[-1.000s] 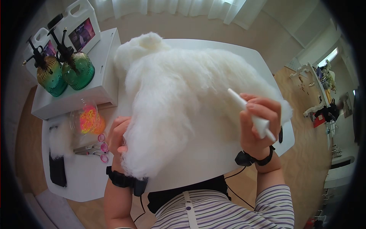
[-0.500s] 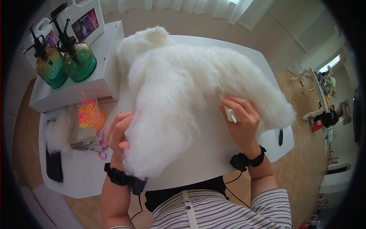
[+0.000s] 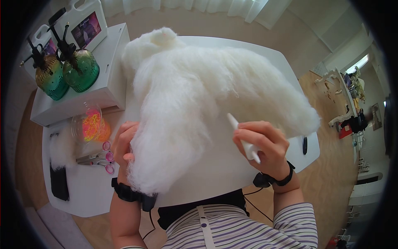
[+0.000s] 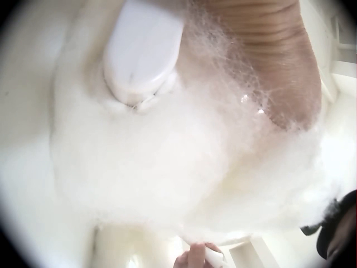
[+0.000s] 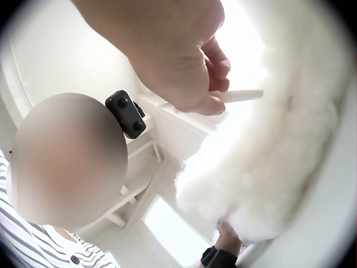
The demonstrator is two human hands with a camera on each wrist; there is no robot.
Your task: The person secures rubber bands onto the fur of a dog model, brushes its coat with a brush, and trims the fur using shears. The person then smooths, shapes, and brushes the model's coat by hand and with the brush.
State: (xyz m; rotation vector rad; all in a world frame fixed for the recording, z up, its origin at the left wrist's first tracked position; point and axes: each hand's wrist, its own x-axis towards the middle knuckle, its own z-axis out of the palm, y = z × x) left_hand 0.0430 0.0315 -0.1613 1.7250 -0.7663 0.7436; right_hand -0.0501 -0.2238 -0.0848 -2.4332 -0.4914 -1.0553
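On the white desk (image 3: 219,182), bearing a large, fluffy white fur figure (image 3: 182,95), stretching across towards the right edge. At the figure's near left end, bending the fingers of the left hand (image 3: 125,143) round the outer fur, with fingertips partly hidden. Right of that end, pinching a slim, tapered white tool (image 3: 233,121) between thumb and fingers of the right hand (image 3: 265,147), pointing its tip up and left, near the fur. At the desk's left side, carrying a clear container of pink, yellow and orange strands (image 3: 93,125), pink-ringed metal scissors (image 3: 108,156) and a flat black case (image 3: 59,182) partly under a pale fur tuft (image 3: 62,147). Beyond, on a white drawer unit (image 3: 99,97), displaying two amber-and-green glass spray bottles (image 3: 82,71). At the right, also carrying a slim black object (image 3: 305,146).
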